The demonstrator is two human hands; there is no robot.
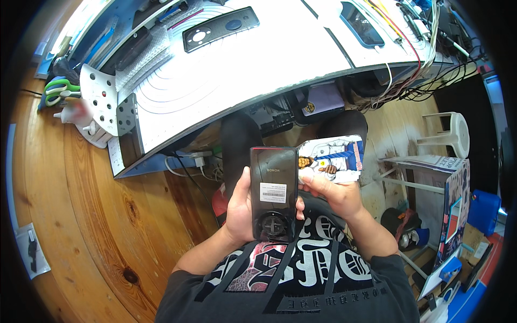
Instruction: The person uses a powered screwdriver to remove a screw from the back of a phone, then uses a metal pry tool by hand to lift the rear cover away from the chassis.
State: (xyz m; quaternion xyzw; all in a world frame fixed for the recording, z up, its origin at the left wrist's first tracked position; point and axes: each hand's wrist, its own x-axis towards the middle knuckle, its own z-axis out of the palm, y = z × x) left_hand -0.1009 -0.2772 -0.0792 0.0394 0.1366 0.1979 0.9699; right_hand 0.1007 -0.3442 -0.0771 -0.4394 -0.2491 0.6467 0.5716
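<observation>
My left hand (239, 212) is wrapped round a glossy black phone (274, 172), its back turned up toward me. A white label with a barcode sits mid-back, and a round camera ring is at the end nearest my shirt. Beside its right edge, my right hand (342, 198) pinches a white printed piece (340, 153) showing a cartoon figure with a blue tie. It looks thin and flexible, like a sheet or cloth; I cannot tell which. Its left edge meets or overlaps the phone's side. Both hands are over my lap, below the table's front edge.
On the white table (215, 86) lie a black phone case (221, 28), bubble wrap (156, 59) and a blue-edged phone (362, 25) with a cable plugged in. Cables (425, 89) hang at the right. Green-handled scissors (58, 90) stand left; a white stool (455, 134) stands right.
</observation>
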